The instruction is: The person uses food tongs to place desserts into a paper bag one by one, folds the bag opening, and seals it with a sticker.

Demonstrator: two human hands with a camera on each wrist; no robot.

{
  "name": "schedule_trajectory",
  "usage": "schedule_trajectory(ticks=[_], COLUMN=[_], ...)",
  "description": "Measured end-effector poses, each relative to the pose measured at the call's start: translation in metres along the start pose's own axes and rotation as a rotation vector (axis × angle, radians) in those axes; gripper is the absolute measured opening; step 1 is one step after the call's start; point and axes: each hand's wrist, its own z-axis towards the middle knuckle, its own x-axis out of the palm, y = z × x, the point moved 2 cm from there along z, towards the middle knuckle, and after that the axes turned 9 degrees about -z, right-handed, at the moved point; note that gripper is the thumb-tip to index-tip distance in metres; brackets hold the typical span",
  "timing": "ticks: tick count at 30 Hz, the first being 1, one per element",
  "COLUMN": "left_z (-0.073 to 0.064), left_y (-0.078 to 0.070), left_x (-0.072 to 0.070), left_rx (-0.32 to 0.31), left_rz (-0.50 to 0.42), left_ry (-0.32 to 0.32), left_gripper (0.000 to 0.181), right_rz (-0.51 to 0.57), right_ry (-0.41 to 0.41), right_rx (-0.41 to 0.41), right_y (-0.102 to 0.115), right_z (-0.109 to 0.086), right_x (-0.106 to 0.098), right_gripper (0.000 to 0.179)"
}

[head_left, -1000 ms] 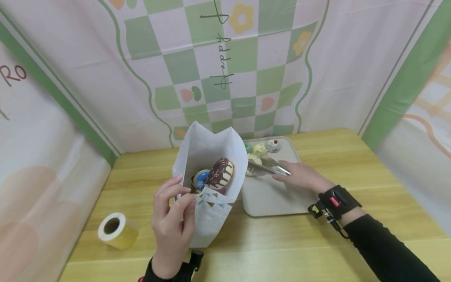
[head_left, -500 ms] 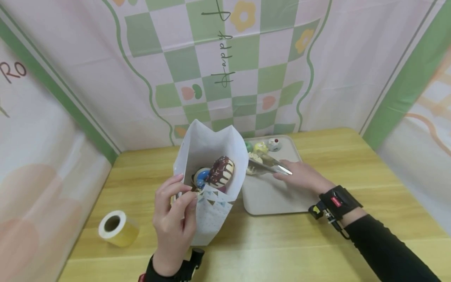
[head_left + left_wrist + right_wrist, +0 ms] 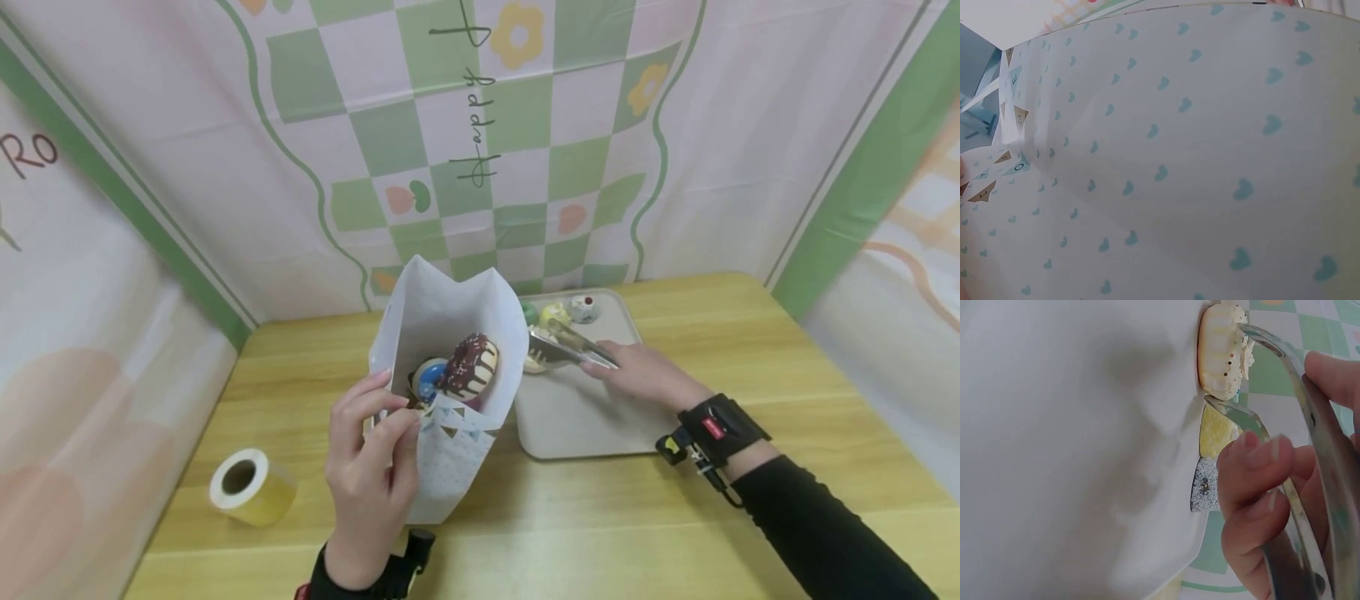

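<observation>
My left hand [image 3: 367, 475] pinches the near rim of a white paper bag [image 3: 450, 479], which stands with its mouth open. Inside it a chocolate-topped donut [image 3: 470, 367] lies beside a round blue-topped sweet [image 3: 429, 379]. My right hand [image 3: 648, 377] grips metal tongs [image 3: 562, 346] over a beige tray [image 3: 592, 425]. In the right wrist view the tong tips lie on either side of a cream-coloured donut [image 3: 1217, 353] with coloured sprinkles. From the head the bag partly hides that donut. The bag's heart-printed side [image 3: 1147, 169] fills the left wrist view.
Behind the donut on the tray sit a green item [image 3: 529, 313], a yellow cake [image 3: 555, 313] and a speckled grey-white cake [image 3: 583, 309] with a red top. A roll of labels [image 3: 251, 492] stands at the left of the wooden table [image 3: 570, 533]. Printed cloth [image 3: 517, 108] hangs behind.
The tongs have tilted slightly at the cream donut, and their arms look closer together. My left hand and the bag stay nearly where they were.
</observation>
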Motion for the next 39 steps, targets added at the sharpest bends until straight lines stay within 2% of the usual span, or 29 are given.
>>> schedule_trajectory(ticks=[5,11,18,28,39], left_z=[-0.001,-0.001,0.0,0.001,0.0], left_y=[0.001,0.002,0.001,0.0,0.002], left_x=[0.001,0.002,0.002,0.001,0.001], left_rx=[0.012,0.022,0.022,0.018,0.034], left_rz=[-0.006,-0.013,-0.012,-0.004,-0.01], left_ry=[-0.014,-0.027,-0.034,-0.026,-0.035], left_gripper=[0.032,0.033,0.034,0.033,0.034], right_rz=[0.018,0.036,0.05,0.136,0.138], right_ry=[-0.002,-0.033,-0.049,-0.052,-0.03], right_rx=[0.015,-0.004,-0.012,-0.002,0.04], right_y=[0.001,0.004,0.004,0.002,0.0], right_z=[0.001,0.003,0.003,0.004,0.004], right_x=[0.004,0.007,0.008,0.008,0.012], right_gripper=[0.074,0.063,0.059,0.051,0.062])
